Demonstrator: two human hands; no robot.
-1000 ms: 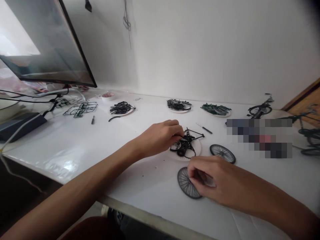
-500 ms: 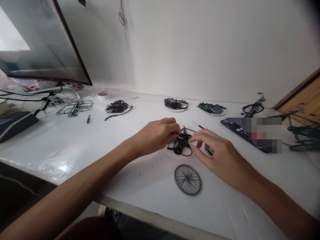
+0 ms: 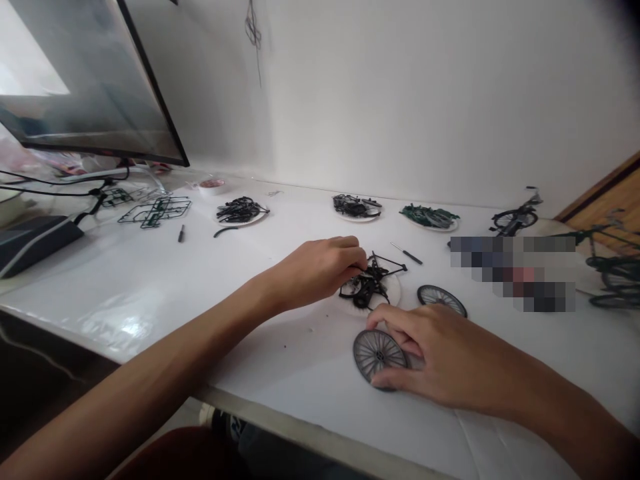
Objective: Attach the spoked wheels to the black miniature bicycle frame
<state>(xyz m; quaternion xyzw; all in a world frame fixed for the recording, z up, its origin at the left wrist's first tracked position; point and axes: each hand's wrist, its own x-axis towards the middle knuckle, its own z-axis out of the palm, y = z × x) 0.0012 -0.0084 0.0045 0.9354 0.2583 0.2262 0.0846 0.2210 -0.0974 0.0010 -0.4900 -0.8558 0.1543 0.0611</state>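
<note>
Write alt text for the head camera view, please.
The right hand holds a spoked toy wheel flat on a white table, while the left hand touches a black model bicycle frame on a plate. A second wheel lies beside the plate.

Bright soft light, glare on the tabletop (image 3: 117,327), faint shadow under the right hand (image 3: 445,357).

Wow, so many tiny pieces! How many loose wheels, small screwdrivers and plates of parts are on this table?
Loose spoked wheels: 2
Small screwdrivers: 2
Plates of parts: 4
Total: 8
</note>
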